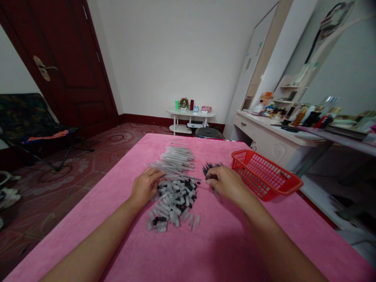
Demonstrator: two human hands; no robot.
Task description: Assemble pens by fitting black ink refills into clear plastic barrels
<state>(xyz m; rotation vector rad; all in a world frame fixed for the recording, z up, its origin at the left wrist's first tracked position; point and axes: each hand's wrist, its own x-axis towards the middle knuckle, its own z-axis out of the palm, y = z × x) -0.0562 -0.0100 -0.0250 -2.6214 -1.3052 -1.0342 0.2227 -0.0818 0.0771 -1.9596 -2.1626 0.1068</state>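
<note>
A heap of clear slim tubes like pen barrels [178, 156] lies across the middle of the table. My left hand [147, 183] is at its near left edge, fingers closed around the end of a slim tube [189, 178] that points right. Below that hand spreads a pile of translucent caps [173, 199] mixed with small black plugs [160, 220]. My right hand [225, 181] is pinched beside a bunch of dark, thin pointed pieces [210, 167]. Its fingertips partly hide what they hold, and blur adds to this.
A red plastic basket [264, 174] stands on the right of the pink-covered table [182, 254]. Beyond it is a dressing table [264, 129] crowded with bottles. A low white stand [190, 113] is by the back wall, and a folding chair [38, 125] at left.
</note>
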